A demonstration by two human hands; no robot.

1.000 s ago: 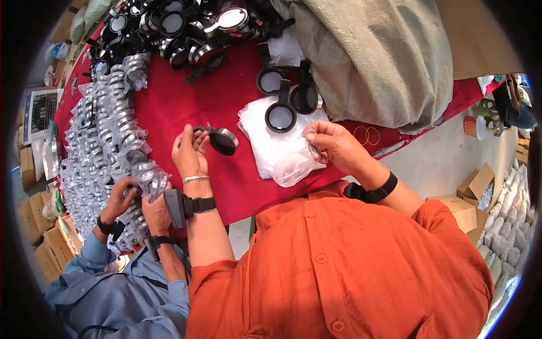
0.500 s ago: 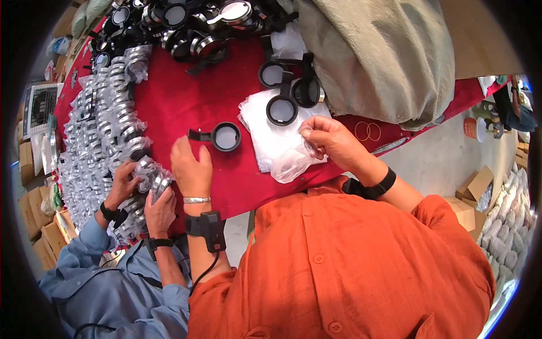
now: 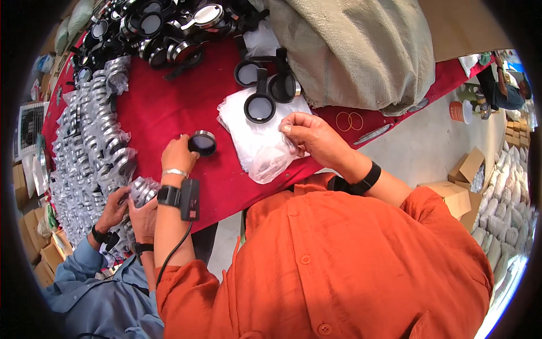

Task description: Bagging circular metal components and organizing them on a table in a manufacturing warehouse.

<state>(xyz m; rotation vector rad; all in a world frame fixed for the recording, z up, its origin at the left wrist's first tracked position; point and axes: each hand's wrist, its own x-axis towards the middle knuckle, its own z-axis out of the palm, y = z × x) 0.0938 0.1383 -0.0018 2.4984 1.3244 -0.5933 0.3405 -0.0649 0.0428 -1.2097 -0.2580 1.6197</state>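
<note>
My left hand (image 3: 179, 153) is closed on the short handle of a round black piece (image 3: 202, 143) with a silver rim, tilted up over the red cloth. Its handle is mostly hidden by my fingers. With thumb and fingers pinched, my right hand (image 3: 307, 135) grips the edge of a clear plastic bag (image 3: 272, 162). That bag lies at the near corner of a stack of white, thin plastic bags (image 3: 234, 116). On the far part of the stack rests another round black piece with a handle (image 3: 259, 108), and two similar ones lie just beyond it.
A pile of round black pieces (image 3: 151, 24) fills the far left. Rows of bagged pieces (image 3: 101, 121) line the left side, where a co-worker's hands (image 3: 142, 214) hold one. A beige sack (image 3: 355, 51) stands far right, with two rubber bands (image 3: 349, 121) nearby.
My left hand has taken hold of the round black piece that lay on the cloth and tilted it up. My right hand keeps its pinch on the bag. The whole view has shifted slightly.
</note>
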